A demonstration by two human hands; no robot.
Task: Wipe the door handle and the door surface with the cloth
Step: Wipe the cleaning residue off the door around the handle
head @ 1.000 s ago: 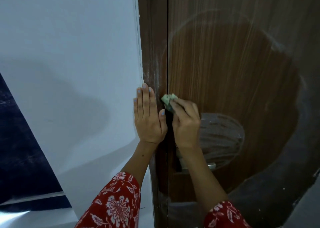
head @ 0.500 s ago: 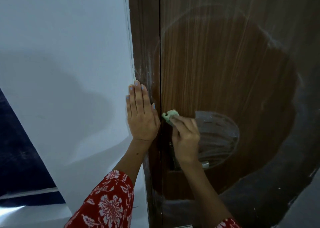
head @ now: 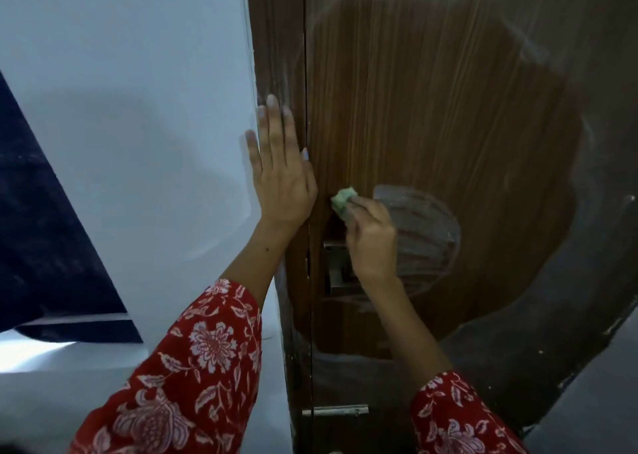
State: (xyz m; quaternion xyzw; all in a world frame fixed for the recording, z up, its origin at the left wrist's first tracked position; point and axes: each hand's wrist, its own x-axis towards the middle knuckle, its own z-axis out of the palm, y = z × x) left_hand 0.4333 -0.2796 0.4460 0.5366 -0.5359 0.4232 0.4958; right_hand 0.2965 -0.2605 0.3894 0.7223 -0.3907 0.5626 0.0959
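A brown wood-grain door fills the right half of the view, dusty with wiped streaks. My right hand presses a small green cloth against the door just above the metal door handle, which is partly hidden behind that hand. My left hand lies flat with fingers spread on the brown door frame at the edge of the wall, holding nothing.
A white wall takes up the left side. A dark curtain or fabric hangs at the far left. A metal bolt sits low on the door near the frame.
My right hand has slid the cloth down the door edge, closer to the handle. My left hand has stayed flat on the frame.
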